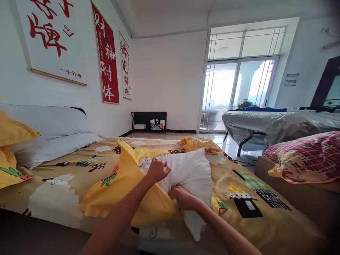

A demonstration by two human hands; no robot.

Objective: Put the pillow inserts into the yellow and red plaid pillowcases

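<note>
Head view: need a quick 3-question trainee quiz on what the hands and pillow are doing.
1. True or false: the left hand grips the edge of the yellow pillowcase at the white pillow.
2. Where is the right hand? A) on the grey pillows B) against the lower side of the white pillow C) in the air
3. Fill in: the white pillow lies on a ___ with a printed cover.

Key: 1 true; 2 B; 3 bed.
</note>
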